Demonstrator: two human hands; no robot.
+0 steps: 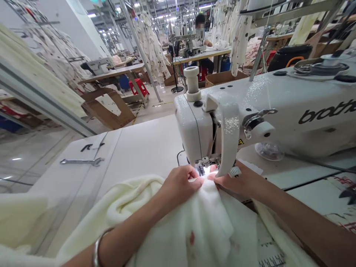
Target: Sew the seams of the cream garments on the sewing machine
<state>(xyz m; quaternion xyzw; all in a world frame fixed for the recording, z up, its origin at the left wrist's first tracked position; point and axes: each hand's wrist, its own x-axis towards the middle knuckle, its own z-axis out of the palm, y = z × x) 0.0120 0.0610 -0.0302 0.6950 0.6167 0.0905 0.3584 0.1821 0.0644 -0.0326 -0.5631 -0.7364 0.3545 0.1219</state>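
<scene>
A white sewing machine (191, 126) stands in front of me, its lamp lighting the needle and presser foot (203, 170). Pale cream fabric (200, 215) with a few small reddish spots runs from the presser foot down over the table edge. Left of the foot, my left hand (183, 181) pinches the fabric between thumb and fingers. My right hand (230, 181) grips the same fabric just to the right of the foot, partly hidden behind the machine's curved white guard. Both hands are close together, their fingertips near the needle.
A wrench (82, 162) and a small black tool (91, 146) lie on the white table (144, 144) at left. Beyond the table are a cardboard box (108, 111), a red stool (139, 88) and hanging spotted garments. A person (204, 35) sits at another machine farther back.
</scene>
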